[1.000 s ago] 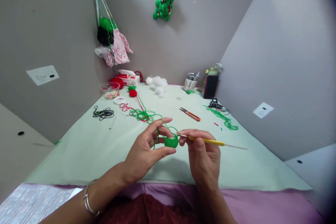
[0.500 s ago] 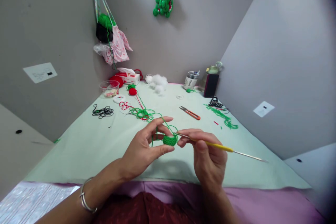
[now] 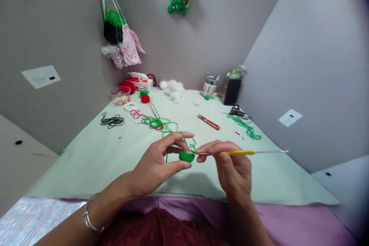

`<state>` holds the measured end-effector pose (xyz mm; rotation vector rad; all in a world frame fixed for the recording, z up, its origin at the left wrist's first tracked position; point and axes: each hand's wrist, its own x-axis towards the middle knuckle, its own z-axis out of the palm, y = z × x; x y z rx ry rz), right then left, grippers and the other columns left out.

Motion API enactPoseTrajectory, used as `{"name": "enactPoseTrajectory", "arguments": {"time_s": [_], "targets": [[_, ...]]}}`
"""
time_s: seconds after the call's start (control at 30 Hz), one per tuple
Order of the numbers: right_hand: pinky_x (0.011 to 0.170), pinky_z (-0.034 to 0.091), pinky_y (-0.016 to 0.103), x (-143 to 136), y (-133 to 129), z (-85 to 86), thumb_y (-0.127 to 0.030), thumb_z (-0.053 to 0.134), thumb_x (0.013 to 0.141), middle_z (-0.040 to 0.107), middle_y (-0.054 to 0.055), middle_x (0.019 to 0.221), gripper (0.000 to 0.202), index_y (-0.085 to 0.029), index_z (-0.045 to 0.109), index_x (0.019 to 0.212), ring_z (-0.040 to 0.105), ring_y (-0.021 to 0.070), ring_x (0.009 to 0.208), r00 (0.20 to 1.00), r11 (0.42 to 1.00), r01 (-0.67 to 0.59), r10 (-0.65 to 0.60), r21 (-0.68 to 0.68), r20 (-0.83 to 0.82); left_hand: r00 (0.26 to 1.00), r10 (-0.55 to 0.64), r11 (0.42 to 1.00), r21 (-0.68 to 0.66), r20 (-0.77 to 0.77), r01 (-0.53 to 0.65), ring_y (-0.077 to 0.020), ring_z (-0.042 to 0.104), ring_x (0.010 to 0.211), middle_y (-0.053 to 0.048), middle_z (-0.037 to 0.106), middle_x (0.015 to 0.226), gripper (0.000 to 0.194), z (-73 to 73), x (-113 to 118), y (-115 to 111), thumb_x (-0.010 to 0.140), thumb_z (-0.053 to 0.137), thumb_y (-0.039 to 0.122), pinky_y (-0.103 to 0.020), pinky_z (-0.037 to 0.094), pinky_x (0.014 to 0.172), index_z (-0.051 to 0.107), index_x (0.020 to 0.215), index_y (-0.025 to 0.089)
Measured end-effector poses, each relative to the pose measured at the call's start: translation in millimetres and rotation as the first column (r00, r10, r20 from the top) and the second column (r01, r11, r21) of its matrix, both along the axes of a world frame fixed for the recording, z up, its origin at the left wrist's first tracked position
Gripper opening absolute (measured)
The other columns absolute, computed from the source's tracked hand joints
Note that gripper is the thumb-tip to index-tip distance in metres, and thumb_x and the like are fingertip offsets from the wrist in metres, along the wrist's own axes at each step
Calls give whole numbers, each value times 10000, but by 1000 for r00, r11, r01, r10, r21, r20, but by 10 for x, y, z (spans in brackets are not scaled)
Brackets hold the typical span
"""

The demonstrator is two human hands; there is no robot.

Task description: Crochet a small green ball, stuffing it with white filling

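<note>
Yellow hook (image 3: 245, 152) is swinging level, pinched in right hand (image 3: 235, 169). Half-curled left hand (image 3: 152, 163) is gripping green crochet (image 3: 186, 156) above bare front bench (image 3: 191, 184).

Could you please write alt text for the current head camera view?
Two hands crochet over a pale green table: the left hand holds a small green crochet piece, the right hand a yellow-handled hook. Around them lie tangled yarn, orange-handled snips and white stuffing.
</note>
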<state>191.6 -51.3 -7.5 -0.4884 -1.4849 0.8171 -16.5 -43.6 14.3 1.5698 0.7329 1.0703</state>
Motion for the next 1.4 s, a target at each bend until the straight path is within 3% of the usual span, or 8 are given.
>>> {"name": "enactPoseTrajectory", "arguments": {"time_s": [0.13, 0.27, 0.37, 0.47, 0.67, 1.17, 1.27, 1.4], "targets": [[781, 595, 346, -61, -39, 8, -184, 521, 1066, 795, 39, 1030, 240, -259, 743, 1118, 744, 181, 882, 987, 984, 141, -148, 107, 65, 999, 29, 999, -31, 18, -28, -177, 611, 970, -3, 629, 1000, 532, -16, 4, 19, 838, 822, 220, -374, 526, 973, 643, 1337, 263], [871, 577, 367, -176, -81, -52, -142, 515, 1059, 793, 33, 965, 287, -273, 757, 1140, 737, 203, 1011, 958, 943, 268, -282, 196, 47, 996, 21, 991, -137, 86, -9, -165, 588, 944, -3, 605, 985, 572, -38, 25, 48, 818, 852, 279, -297, 547, 827, 638, 1349, 262], [874, 573, 378, -208, -80, -115, -158, 517, 1062, 794, 37, 982, 283, -279, 759, 1143, 731, 211, 1027, 965, 949, 261, -264, 178, -10, 994, -25, 967, -251, 104, 51, -157, 569, 879, -11, 592, 1004, 638, -45, 26, 63, 801, 867, 338, -255, 529, 665, 616, 1383, 265], [808, 577, 352, -165, -46, -144, -198, 518, 1071, 796, 37, 1082, 249, -279, 747, 1125, 726, 178, 905, 987, 984, 156, -152, 84, -57, 994, -43, 952, -297, 102, 72, -152, 560, 846, -15, 587, 1039, 664, -42, 20, 68, 789, 875, 350, -243, 505, 602, 608, 1393, 288], [751, 579, 325, -51, -1, -89, -261, 522, 1077, 794, 37, 1020, 208, -258, 729, 1095, 709, 166, 858, 998, 999, 49, -49, 4, -36, 996, -27, 988, -147, 88, 40, -177, 603, 963, -10, 635, 987, 571, -18, 28, 50, 809, 837, 222, -287, 522, 764, 635, 1342, 264], [828, 584, 315, 83, -95, 112, -134, 497, 1056, 769, 30, 1020, 244, -255, 701, 1113, 727, 161, 932, 938, 991, 68, -104, 119, 330, 990, 50, 982, 188, -130, -24, -172, 632, 966, -10, 679, 1011, 523, -67, -24, 60, 881, 736, 138, -369, 562, 971, 612, 1378, 242], [819, 593, 296, 53, -97, 141, -78, 518, 1023, 775, 46, 1011, 258, -232, 696, 1126, 734, 161, 949, 898, 967, 91, -184, 240, 399, 990, 81, 974, 218, -115, -54, -177, 649, 964, -15, 684, 1003, 488, -75, -21, 71, 868, 732, 117, -397, 549, 1016, 641, 1333, 230], [787, 618, 294, -44, -123, 60, -34, 573, 971, 795, 96, 1073, 292, -219, 705, 1154, 764, 185, 968, 820, 876, 194, -392, 441, 417, 991, 120, 985, 131, -66, -110, -198, 670, 970, -49, 699, 1081, 429, -61, 15, 61, 845, 774, 180, -409, 558, 994, 673, 1260, 214]]}}
